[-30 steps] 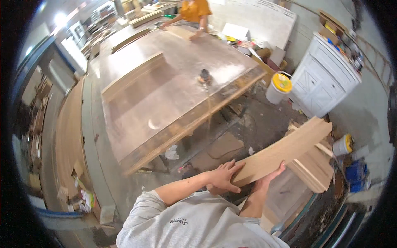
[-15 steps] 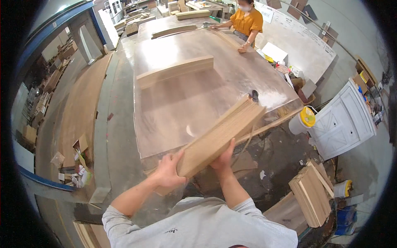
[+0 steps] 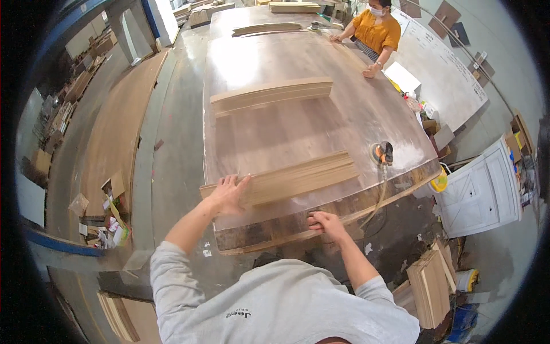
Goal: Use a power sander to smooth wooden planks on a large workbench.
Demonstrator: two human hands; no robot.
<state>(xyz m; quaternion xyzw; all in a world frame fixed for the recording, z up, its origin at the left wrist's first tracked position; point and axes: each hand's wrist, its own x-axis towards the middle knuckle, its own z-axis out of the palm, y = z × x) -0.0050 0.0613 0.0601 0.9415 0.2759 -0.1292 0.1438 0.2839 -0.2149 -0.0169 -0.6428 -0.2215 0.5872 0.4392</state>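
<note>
A stack of narrow wooden boards (image 3: 298,179) lies along the near side of the large worktable (image 3: 275,133), its right end slightly fanned. My left hand (image 3: 230,194) rests on the left end of that stack, fingers spread. Just off the table's near edge strip, apart from the boards, is my right hand (image 3: 326,225); its fingers are curled in, and I see nothing in them. Farther back stands a second stack of boards (image 3: 272,97), slightly bowed. To the right of the near stack sits an orange and black sander (image 3: 381,152) with a hose (image 3: 378,200) hanging over the edge.
At the far right side a person in an orange top (image 3: 375,31) has both hands on a long strip of wood. More boards (image 3: 266,28) lie at the far end. A yellow-lidded bucket (image 3: 439,180) and a white cabinet door (image 3: 481,192) stand to the right; stacked boards (image 3: 429,281) stand lower right.
The near stack has come down from between my hands onto the table and turned nearly level. My right hand has let go and drawn back. The sander now shows fully as the view shifted.
</note>
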